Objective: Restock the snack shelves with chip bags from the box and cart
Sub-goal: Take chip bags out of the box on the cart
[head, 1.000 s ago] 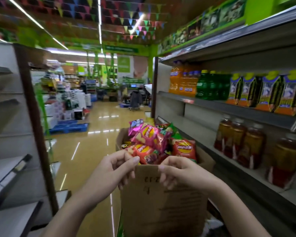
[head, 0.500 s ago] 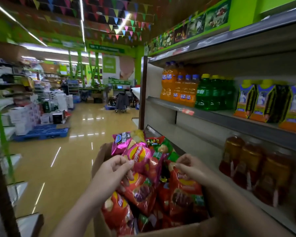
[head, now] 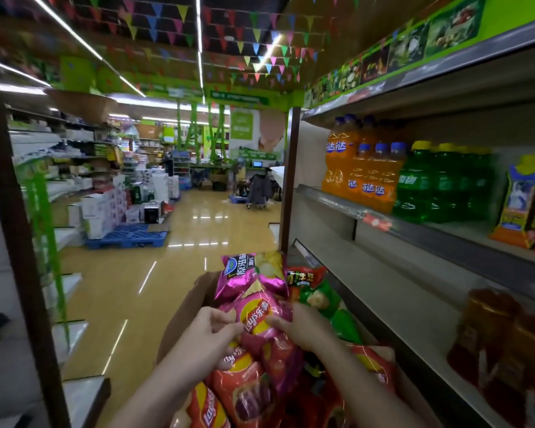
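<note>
1. Head view: both hands work in an open cardboard box heaped with chip bags. The left hand pinches the near-left edge of a pink chip bag with curled fingers; the right hand curls round its right side.
2. To do this well, I would lift the bag straight up by both edges with a light grip, so the chips do not crush and the red bags underneath do not spill out.
3. A purple bag and green bags lean against the pink one and may slide.
4. On the right, shelves hold orange bottles, green bottles and juice cartons; the shelf edge sits just beside the box.
</note>
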Motion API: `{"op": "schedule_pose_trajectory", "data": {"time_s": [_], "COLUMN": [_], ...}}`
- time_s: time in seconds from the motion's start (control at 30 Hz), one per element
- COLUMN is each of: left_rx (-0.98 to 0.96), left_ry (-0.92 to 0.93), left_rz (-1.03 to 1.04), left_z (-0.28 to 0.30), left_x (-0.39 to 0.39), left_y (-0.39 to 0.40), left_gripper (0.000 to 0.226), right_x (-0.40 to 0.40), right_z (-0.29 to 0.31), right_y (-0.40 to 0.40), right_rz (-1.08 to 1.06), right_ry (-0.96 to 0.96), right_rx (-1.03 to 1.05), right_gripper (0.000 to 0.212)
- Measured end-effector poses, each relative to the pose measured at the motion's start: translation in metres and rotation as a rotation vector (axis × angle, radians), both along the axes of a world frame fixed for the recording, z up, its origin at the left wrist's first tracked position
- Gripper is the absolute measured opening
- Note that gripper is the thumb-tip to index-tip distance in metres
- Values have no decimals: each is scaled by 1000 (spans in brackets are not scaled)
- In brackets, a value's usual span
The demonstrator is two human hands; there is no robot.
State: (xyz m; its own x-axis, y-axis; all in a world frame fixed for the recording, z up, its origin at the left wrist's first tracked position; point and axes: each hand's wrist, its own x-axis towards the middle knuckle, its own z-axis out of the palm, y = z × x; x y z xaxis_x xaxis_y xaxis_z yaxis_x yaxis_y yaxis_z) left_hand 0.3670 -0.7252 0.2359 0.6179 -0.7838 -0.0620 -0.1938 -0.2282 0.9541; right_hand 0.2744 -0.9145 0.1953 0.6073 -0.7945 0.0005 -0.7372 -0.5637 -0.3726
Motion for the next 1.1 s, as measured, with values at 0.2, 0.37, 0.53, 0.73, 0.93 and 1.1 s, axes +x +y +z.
{"op": "schedule_pose_trajectory", "data": {"time_s": [0.2,0.37,0.53,0.73,0.93,1.1], "left_rx": [-12,-231,-178,-198,-204,-294], "left_ry": [228,347,241,119,30,104], "left_rz": [-17,100,113,112,214,281], "left_z": [5,1,-11,-23,-32,-28], "left_x": [-1,-8,-7,-5,2,3], "left_y": [-19,-33,-24,-26,-28,-26], "left_gripper": [77,61,73,83,104,105], "right_x": [-11,-8,-35,-39,-43,-51], "right_z": [21,22,-5,-35,14,61], "right_y": [13,20,-30,-58,-33,2], "right_rz": [147,275,-388,-453,-315,42], "right_ry": [-674,-773,-404,-230,-908,-1467], "right_rx": [275,351,-117,-47,-97,239], "right_gripper": [51,72,93,72,66,72]}}
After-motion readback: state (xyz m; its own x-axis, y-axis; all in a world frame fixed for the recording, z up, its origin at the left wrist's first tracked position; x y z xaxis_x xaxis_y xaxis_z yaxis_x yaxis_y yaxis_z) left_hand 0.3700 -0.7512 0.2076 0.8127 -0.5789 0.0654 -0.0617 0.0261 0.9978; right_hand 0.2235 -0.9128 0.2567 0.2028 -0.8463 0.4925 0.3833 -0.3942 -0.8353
